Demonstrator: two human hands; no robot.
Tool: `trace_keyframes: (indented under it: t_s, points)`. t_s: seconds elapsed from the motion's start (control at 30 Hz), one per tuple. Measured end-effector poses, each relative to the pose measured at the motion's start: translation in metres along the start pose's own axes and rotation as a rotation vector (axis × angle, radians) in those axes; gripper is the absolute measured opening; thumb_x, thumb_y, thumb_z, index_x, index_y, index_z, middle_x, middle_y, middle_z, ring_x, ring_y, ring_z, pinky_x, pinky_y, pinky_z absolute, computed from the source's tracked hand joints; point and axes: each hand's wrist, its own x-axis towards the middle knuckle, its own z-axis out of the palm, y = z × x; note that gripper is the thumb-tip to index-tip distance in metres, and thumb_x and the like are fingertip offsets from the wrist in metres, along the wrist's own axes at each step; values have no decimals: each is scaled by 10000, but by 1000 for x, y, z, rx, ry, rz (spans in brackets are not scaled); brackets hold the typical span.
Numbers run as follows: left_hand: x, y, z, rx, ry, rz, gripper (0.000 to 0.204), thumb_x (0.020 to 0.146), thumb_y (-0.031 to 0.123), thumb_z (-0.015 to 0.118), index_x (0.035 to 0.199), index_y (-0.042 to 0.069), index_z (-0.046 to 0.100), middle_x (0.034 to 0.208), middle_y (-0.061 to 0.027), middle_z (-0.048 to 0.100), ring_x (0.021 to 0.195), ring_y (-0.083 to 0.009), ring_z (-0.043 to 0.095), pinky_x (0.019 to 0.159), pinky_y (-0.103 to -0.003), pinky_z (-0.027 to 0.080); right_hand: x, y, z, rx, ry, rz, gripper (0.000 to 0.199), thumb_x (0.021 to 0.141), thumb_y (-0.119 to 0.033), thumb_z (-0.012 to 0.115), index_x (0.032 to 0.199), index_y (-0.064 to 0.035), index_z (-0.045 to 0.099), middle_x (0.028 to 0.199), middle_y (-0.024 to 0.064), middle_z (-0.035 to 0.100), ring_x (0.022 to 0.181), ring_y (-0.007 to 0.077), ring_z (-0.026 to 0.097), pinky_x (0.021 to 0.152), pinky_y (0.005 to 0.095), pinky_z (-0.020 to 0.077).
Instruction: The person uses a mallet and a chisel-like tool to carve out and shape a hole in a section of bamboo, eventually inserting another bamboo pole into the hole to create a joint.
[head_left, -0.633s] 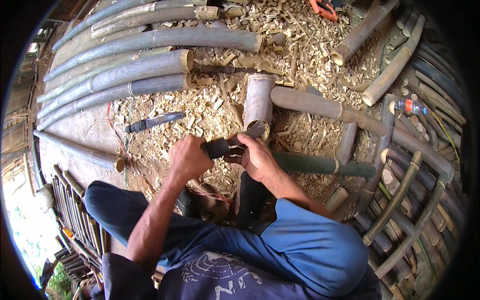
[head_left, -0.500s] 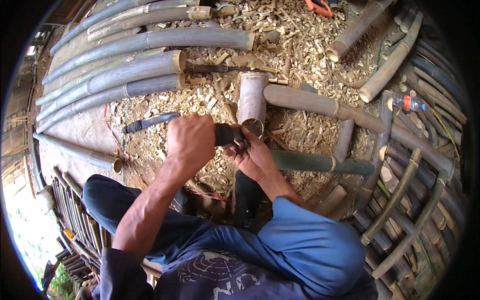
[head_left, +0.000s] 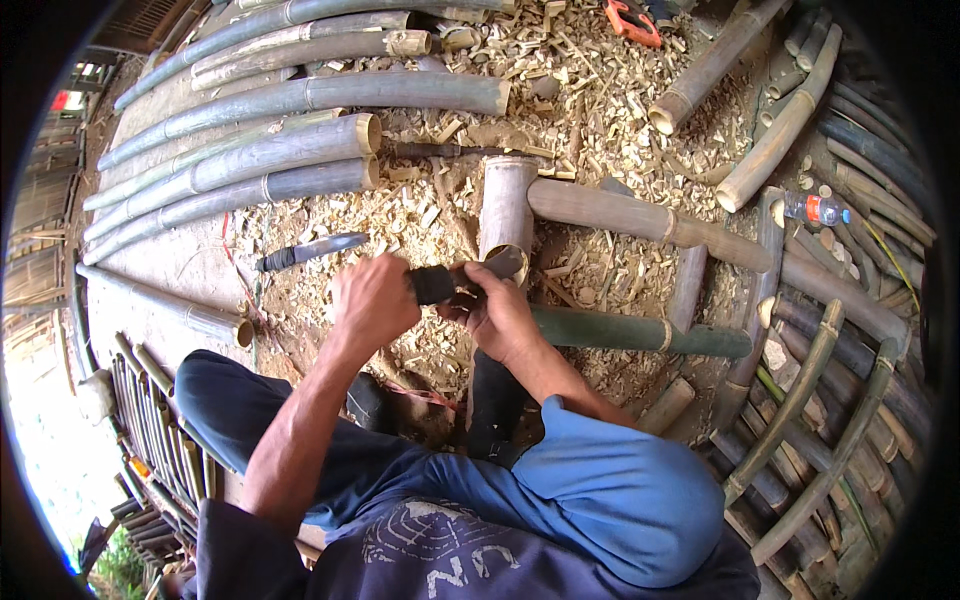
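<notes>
- At the centre of the head view, the left hand (head_left: 372,300) is clenched around the dark handle (head_left: 434,285) of a cutting tool; its blade is hidden behind the fingers of the other hand.
- Right hand (head_left: 503,318) grips the near rim of the short bamboo section (head_left: 506,215), thumb over the open end, fingers wrapped beside the tool.
- Bamboo section lies lengthwise away from the person, its cut mouth touching the right hand, its far end resting among wood chips (head_left: 420,205).
- Step in hand, as judged: trimming or paring the rim of the section with the tool held crosswise to it.
- Next move calls for a firm hold on the section and a controlled stroke kept clear of the right thumb.
- Pose: left forearm rises straight from the lower edge; right arm bends over the raised knee in blue trousers (head_left: 620,490).
- Outward: a second knife (head_left: 310,250) lies on the ground to the left, apart from both hands; long bamboo poles (head_left: 300,95) are stacked beyond; a green pole (head_left: 640,332) runs to the right.
</notes>
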Motion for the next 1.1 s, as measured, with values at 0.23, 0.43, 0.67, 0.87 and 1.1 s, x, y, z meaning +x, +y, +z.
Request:
trace_keyframes:
  t_s: [0.23,0.43,0.67,0.87,1.1]
  points:
    - [7,81,-26,374,-30,275,93,811,146,777,865,71,777,822,-143,768,789,-301,771,678,-431,590,14,7,-31,417,-114,65,223,1087,-290,561,1121,-105,680,806,-2,637,799,174,643,713,355,526]
    - [-47,67,-12,-80,-664,650,263,828,259,755,913,10,743,780,-185,726,772,-372,746,725,-496,590,-61,-16,-54,-352,-68,247,261,971,-256,668,1172,-98,613,1037,52,654,1020,188,626,947,364,508]
    - [50,159,73,11,-269,948,944,743,170,875,1558,198,400,1518,-206,390,1323,-404,525,1000,-546,561,-48,-79,-124,-1580,-2,-463,344,899,-248,717,1175,-63,629,1098,110,646,1062,244,638,951,412,514]
    - [59,172,79,-447,59,738,978,744,-59,744,1588,323,431,1613,-260,268,1346,-476,491,1121,-555,486,-40,-159,-91,-2381,45,-746,381,870,-264,741,1153,-33,632,1107,164,641,1046,287,639,914,467,518]
    - [64,139,81,-1090,661,356,1011,698,-156,697,1607,91,329,1536,-277,284,1365,-477,431,1183,-518,391,31,-164,12,-2883,-374,-1032,127,836,-203,724,906,-105,685,852,49,672,781,231,621,744,414,530]
